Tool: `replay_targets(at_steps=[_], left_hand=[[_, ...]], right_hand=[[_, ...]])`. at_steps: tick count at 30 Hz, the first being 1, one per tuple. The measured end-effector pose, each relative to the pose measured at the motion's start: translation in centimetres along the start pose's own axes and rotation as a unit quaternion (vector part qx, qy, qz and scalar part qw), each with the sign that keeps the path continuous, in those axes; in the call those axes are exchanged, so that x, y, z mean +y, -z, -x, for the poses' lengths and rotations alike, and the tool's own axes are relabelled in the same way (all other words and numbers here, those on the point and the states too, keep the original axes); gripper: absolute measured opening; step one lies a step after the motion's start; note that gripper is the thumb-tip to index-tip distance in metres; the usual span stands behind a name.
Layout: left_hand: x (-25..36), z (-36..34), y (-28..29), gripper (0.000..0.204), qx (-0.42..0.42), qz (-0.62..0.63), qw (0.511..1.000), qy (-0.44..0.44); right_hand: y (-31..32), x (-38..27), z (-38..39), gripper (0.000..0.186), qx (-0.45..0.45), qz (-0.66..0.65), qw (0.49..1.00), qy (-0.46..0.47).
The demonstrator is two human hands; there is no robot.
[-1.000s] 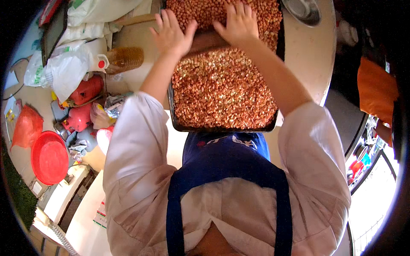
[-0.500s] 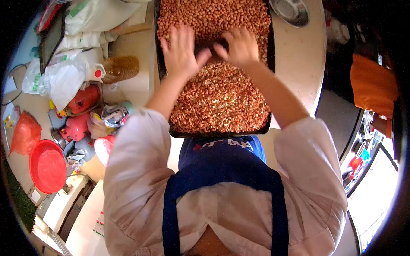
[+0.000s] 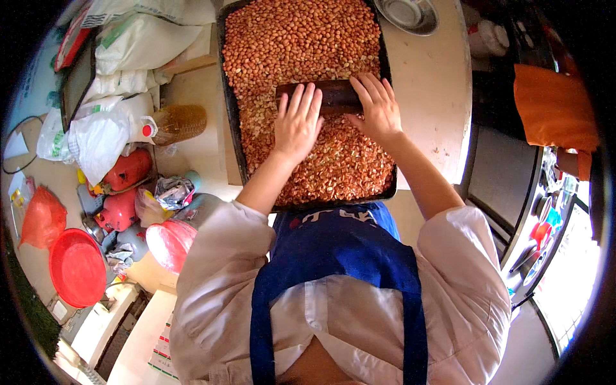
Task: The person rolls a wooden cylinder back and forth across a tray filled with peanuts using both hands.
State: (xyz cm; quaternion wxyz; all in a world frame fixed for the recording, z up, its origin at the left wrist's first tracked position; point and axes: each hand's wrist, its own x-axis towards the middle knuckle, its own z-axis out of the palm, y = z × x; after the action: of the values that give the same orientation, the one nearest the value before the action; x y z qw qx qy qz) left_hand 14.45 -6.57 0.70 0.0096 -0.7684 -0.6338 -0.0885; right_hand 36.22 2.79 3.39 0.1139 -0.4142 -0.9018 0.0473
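A black-rimmed tray [image 3: 235, 142] holds peanuts in front of me. Whole red-skinned peanuts [image 3: 292, 29] fill its far part, and broken, crushed peanuts [image 3: 333, 167] cover the near part. Across the middle lies a short dark wooden roller [image 3: 327, 97]. My left hand [image 3: 299, 125] rests at the roller's left end, its fingers stretched out flat over the wood. My right hand [image 3: 378, 109] lies over the right end, fingers extended across the roller and thumb pointing inward. Neither hand wraps round it. The roller's ends are partly hidden under my fingers.
A metal bowl [image 3: 410, 14] stands on the table right of the tray. To the left are white sacks [image 3: 144, 42], a bottle of yellow oil [image 3: 179, 124], and a red basin [image 3: 77, 268]. An orange cloth [image 3: 555, 106] hangs at the right.
My hands and the roller have come nearer to me over the peanuts. The whole view has shifted a little, so the tray appears farther left and slightly tilted.
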Motion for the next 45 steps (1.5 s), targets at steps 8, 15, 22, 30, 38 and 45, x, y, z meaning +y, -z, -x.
replay_targets(at_steps=[8,15,22,30,38,45], left_hand=[[-7.3,-14.5,0.0,0.082,0.110,-0.019,0.990,0.083],[-0.4,-6.0,0.7,0.091,-0.096,-0.014,0.994,0.054],[-1.6,-7.6,0.6,0.076,-0.083,-0.024,0.996,0.028],[-4.0,-11.9,0.7,0.097,0.012,-0.035,0.994,0.100],[-0.6,-6.4,1.7,0.084,-0.011,0.020,0.999,0.037],[-4.7,-3.8,5.4,0.082,-0.076,0.085,0.988,0.107]], right_hand=[[-2.2,6.3,-16.0,0.063,0.284,-0.038,0.956,0.057],[-1.8,4.1,-5.0,0.068,-0.062,-0.050,0.995,-0.057],[-2.6,4.4,-6.6,0.065,-0.029,0.027,0.997,-0.069],[-2.9,6.5,-12.9,0.064,0.070,0.028,0.997,-0.035],[1.0,3.4,-5.1,0.092,-0.098,0.036,0.994,0.010],[4.0,-2.3,-10.6,0.080,-0.273,0.020,0.961,0.047]])
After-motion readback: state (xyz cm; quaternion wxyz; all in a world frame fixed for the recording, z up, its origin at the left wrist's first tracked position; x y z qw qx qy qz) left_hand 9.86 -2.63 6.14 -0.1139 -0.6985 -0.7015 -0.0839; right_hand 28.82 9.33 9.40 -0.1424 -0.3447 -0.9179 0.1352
